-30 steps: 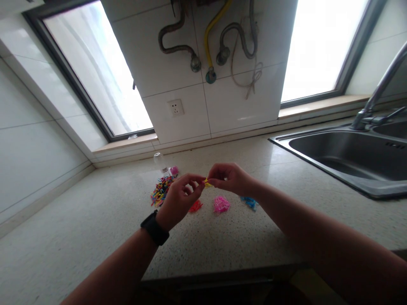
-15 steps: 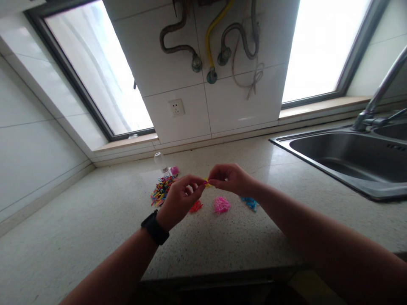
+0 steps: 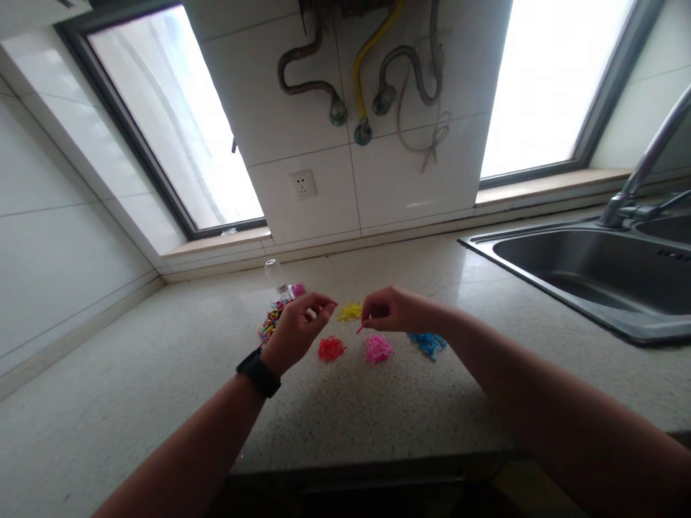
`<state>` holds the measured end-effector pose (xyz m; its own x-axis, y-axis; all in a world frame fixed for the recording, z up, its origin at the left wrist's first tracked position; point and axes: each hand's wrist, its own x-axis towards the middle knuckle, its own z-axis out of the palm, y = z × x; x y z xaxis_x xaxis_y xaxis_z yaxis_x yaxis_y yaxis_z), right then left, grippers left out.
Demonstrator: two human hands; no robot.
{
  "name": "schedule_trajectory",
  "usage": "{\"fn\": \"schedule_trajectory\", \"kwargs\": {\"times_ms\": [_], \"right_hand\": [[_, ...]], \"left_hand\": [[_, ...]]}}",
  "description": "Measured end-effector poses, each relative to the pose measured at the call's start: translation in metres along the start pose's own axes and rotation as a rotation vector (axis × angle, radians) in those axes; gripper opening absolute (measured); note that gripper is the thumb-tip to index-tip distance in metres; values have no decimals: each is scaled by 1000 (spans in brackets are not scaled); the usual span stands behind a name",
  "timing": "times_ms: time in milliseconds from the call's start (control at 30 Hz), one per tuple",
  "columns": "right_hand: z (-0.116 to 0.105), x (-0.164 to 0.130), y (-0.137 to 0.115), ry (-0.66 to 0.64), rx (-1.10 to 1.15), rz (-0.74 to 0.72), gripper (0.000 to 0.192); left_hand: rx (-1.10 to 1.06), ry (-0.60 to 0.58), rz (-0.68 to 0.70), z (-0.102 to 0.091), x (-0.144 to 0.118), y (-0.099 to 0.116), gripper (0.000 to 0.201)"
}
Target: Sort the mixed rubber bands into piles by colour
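A small clear jar (image 3: 274, 273) stands on the counter (image 3: 162, 374) near the back wall; what it holds cannot be told. Beside it lies a pink lid (image 3: 297, 289), and in front a mixed pile (image 3: 270, 324) of coloured bands. Four sorted heaps lie apart on the counter: yellow pile (image 3: 350, 311), red pile (image 3: 330, 349), pink pile (image 3: 377, 349) and blue pile (image 3: 430, 343).

The right hand (image 3: 396, 311) hovers above the pink pile, fingers closed, pinching a pink band (image 3: 359, 329) between thumb and forefinger. The left hand (image 3: 299, 325), with a black watch (image 3: 258, 373) on its wrist, is held over the mixed pile and partly hides it; its fingers are curled, tips close together, and whether they grip anything cannot be told.

To the right sits a steel sink (image 3: 594, 270) with its tap (image 3: 642, 176).
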<state>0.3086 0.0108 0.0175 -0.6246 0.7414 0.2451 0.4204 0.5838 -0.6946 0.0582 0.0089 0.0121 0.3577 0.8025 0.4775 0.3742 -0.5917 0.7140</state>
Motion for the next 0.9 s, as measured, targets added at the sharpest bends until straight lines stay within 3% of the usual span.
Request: {"fn": "schedule_trajectory", "kwargs": {"times_ms": [133, 300, 533, 900], "right_hand": [[-3, -3, 3, -95, -274, 8, 12], [-3, -3, 11, -195, -374, 50, 12], [-8, -1, 9, -115, -576, 71, 21], [-3, 0, 7, -94, -654, 59, 22]], "left_hand": [[72, 43, 8, -16, 6, -24, 24], [326, 134, 33, -45, 10, -65, 26], [641, 152, -62, -86, 6, -124, 34], [707, 37, -103, -93, 5, -151, 31]]}}
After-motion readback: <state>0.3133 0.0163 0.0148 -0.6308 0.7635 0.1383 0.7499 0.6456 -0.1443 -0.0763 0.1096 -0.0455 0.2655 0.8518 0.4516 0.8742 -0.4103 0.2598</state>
